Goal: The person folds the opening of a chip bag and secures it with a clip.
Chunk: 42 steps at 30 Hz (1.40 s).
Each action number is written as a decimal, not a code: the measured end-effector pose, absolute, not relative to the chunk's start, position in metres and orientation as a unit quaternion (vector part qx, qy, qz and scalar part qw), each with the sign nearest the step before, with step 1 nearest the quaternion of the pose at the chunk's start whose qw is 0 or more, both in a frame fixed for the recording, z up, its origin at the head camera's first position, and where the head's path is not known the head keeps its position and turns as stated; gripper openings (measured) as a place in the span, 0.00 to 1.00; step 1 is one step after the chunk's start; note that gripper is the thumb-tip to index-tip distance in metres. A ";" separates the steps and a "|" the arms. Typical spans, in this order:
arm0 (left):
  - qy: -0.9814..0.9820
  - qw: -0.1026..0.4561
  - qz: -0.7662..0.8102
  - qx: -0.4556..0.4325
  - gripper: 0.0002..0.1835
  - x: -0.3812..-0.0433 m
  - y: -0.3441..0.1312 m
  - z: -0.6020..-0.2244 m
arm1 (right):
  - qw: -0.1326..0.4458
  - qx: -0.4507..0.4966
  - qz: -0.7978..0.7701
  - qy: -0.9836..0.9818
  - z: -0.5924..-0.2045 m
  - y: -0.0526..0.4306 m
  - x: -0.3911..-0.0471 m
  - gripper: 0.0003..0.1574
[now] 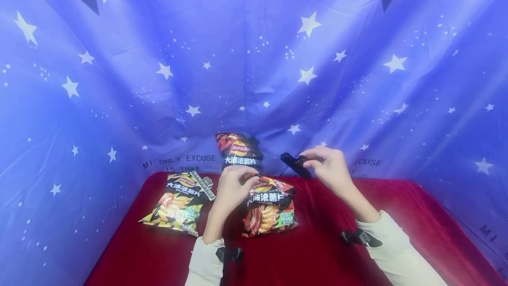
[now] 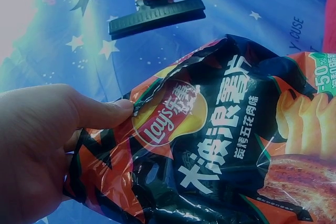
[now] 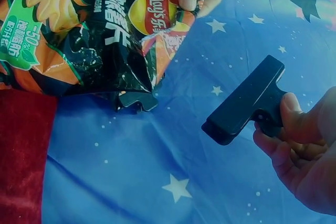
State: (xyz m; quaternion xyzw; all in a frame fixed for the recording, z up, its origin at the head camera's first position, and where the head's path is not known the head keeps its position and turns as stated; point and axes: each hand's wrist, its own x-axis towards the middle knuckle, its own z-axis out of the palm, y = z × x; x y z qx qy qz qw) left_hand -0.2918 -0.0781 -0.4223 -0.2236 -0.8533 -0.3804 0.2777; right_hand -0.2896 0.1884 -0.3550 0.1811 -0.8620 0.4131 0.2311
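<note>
My left hand (image 1: 230,191) pinches the top edge of a black-and-red potato chip bag (image 1: 270,215), thumb on the printed front. Creased and folded over, that edge shows close up on the chip bag (image 2: 205,124) in the left wrist view. My right hand (image 1: 333,171) holds a long black bag clip (image 1: 295,165) by its handle, between thumb and fingers. Seen from the right wrist, the clip (image 3: 244,100) is in the air, apart from the bag, its long bar angled toward it. Left of my left hand lies a yellow chip bag (image 1: 174,206).
A pale ruler-like patterned clip (image 1: 203,185) lies across the yellow bag's top corner. Another red-and-black chip bag (image 1: 240,149) stands behind, at the table's far edge. Red cloth (image 1: 317,242) covers the table. A blue star-printed curtain (image 1: 254,57) surrounds it at back and sides.
</note>
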 end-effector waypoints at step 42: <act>-0.854 0.271 -0.381 -0.228 0.07 -0.293 -0.075 -0.423 | 0.139 0.277 0.304 -0.901 -0.374 0.153 -0.304 0.14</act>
